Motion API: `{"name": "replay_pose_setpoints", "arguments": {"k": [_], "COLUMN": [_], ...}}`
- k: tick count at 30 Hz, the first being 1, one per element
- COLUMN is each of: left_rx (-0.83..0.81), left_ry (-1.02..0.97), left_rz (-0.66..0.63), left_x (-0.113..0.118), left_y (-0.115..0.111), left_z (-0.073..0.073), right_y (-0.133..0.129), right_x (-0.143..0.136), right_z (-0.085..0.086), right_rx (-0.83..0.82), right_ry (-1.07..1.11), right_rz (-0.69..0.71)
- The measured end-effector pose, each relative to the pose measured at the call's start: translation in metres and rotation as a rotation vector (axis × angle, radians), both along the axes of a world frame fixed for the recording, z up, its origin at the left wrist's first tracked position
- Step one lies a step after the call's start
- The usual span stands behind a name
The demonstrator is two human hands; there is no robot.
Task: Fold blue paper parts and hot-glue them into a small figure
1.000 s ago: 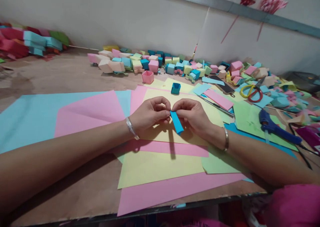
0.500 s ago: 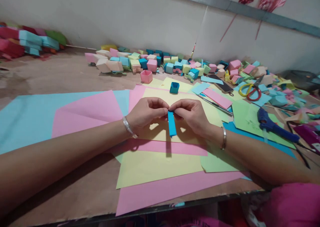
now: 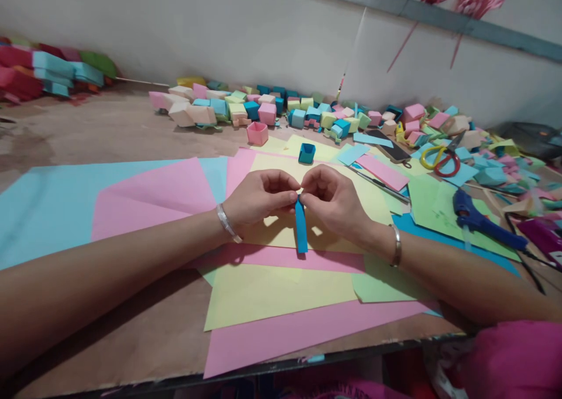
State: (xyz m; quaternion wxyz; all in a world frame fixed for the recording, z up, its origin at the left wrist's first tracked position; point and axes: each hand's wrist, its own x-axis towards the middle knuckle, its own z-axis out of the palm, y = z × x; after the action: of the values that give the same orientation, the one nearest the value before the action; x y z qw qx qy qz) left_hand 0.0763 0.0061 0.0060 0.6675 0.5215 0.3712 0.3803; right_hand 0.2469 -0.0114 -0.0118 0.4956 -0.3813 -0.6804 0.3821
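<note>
A narrow blue paper strip hangs down from the fingertips of both hands, over the stacked sheets. My left hand pinches its upper end between thumb and fingers. From the other side my right hand pinches the same end, the two thumbs almost meeting. The very top of the strip is hidden by the fingers. Just beyond the hands a small open dark-blue paper box stands on a yellow sheet. Further left is a pink paper box.
Many small folded paper boxes line the wall. On the right lie scissors, a phone, a blue glue gun on green paper, and a metal tool. Pink and light-blue sheets spread to the left.
The strip's lower end has swung down and looks longer below the fingers. My right hand's fingers have lifted slightly and curled; my left hand has barely moved.
</note>
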Motion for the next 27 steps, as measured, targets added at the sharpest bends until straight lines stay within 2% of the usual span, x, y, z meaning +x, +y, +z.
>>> {"name": "replay_pose_setpoints", "arguments": {"k": [3, 7, 10, 13, 16, 21, 27], "left_rx": [-0.035, -0.044, -0.044, -0.045, -0.026, 0.056, 0.098], "left_ry": [-0.006, -0.005, -0.005, -0.017, -0.032, -0.060, -0.065], "left_rz": [0.007, 0.107, 0.148, 0.150, 0.148, 0.075, 0.048], "left_x": [-0.0014, -0.0018, -0.0009, -0.0003, -0.0008, -0.0025, -0.0027], "left_y": [0.0015, 0.0026, 0.0019, 0.0006, 0.0008, 0.0034, 0.0034], "left_z": [-0.0018, 0.0002, 0.0026, 0.0024, -0.0011, -0.0066, -0.0044], "right_y": [-0.0006, 0.0006, 0.0015, 0.0018, 0.0010, 0.0001, 0.0022], "right_x": [0.0015, 0.0042, 0.0047, 0.0040, 0.0027, -0.0010, -0.0032], "right_z": [-0.0018, -0.0038, -0.0025, -0.0010, -0.0008, -0.0032, -0.0023], "right_rx": [0.053, 0.198, 0.329, 0.365, 0.308, 0.100, -0.013], "right_ry": [-0.062, -0.215, -0.320, -0.340, -0.304, -0.138, 0.036], "right_rz": [0.006, 0.024, -0.010, -0.045, -0.065, -0.075, -0.053]}}
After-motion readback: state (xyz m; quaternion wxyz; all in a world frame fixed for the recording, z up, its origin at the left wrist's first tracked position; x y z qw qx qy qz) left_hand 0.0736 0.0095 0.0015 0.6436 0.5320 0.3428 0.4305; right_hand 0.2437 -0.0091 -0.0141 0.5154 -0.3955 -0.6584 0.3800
